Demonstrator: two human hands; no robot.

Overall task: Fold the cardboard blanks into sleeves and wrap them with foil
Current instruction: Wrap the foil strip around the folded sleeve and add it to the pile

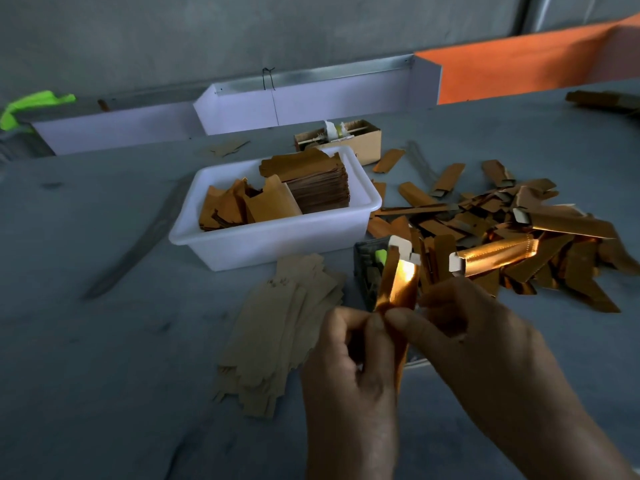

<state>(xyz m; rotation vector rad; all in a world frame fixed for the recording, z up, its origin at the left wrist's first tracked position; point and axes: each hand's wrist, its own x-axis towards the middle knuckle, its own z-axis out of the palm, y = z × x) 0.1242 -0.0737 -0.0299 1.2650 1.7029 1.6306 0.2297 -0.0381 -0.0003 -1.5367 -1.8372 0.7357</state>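
**Foil-Wrapped Sleeve in Hand: Failure Risks at the Lower Fold**

Both hands hold one copper-foil sleeve (398,289) upright above the grey worktable (104,358), in front of the white plastic tub (277,237). The left hand (346,368) has its fingers curled, with thumb and forefinger pinching the sleeve's lower part. The right hand (485,341) pinches the same area from the other side, its thumb tip just beside the left thumb. The sleeve's upper end shows open white cardboard flaps; its lower end is hidden behind the hands.

Probable faults from this position:

- Foil tear. Two opposed pinches set close together concentrate stress on thin foil; a twisting pull would likely split it at the crease.
- Crushed sleeve. Excess pinch pressure could flatten the folded cardboard so that it no longer holds a square section.
- Slip. The foil face appears glossy; a loosened pinch could let the sleeve drop onto the loose flat cardboard blanks (284,334) lying directly to the left, or against the small dark container (367,268) behind it.
- Mix-up. The pile of finished foil sleeves (502,237) lies close on the right; an unfinished piece released there would be hard to find.

The tub holds a stack of blanks (318,181) and looser foil-faced pieces (242,206), so much work appears to remain.
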